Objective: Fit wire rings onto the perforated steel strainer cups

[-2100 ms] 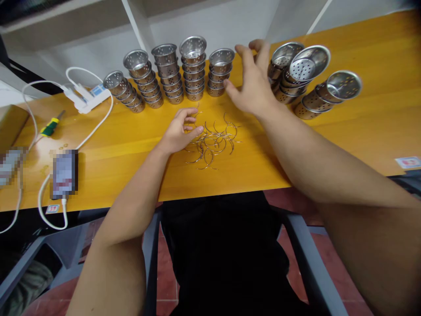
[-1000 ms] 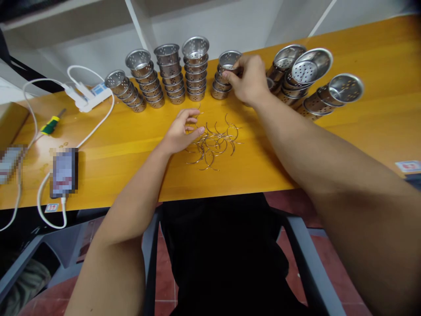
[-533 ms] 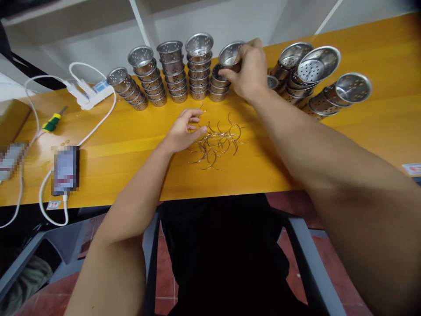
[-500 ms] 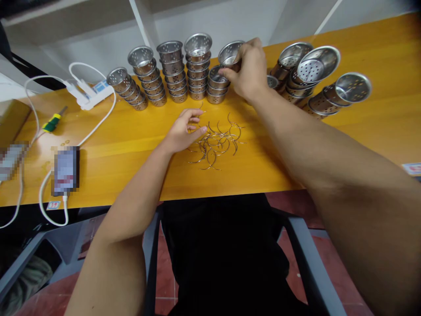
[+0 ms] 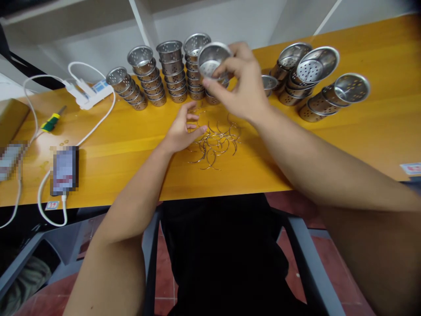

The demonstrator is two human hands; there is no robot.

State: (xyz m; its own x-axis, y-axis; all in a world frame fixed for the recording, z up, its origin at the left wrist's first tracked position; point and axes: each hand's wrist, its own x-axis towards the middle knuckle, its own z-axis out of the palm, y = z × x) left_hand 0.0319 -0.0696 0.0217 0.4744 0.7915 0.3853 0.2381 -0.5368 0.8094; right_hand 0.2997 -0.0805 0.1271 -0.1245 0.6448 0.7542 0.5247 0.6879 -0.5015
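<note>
Cup (image 5: 213,61): a perforated steel cup, held clear of the worktop (image 5: 131,149) in the upper centre of the frame, tilted so that its open mouth faces the camera. The right hand (image 5: 245,90) grips it, thumb on the lower rim and fingers closed over the upper rim and side. It sits in front of the upright cup stacks (image 5: 171,70), which stand in a row along the far edge of the worktop.

The left hand (image 5: 182,129) lies at centre frame, just below the cup. It is loosely open, fingers curled and spread, holding nothing. Its fingertips reach the left edge of the wire clips (image 5: 215,142), a loose pile of curved wire pieces lying flat on the worktop.

Further cup stacks lie on their sides (image 5: 312,81) at upper right. A single cup (image 5: 269,82) sits between them and the right hand. At the left of the frame are a power strip (image 5: 87,93), a screwdriver (image 5: 51,125) and a phone (image 5: 64,170) on a white cable.
</note>
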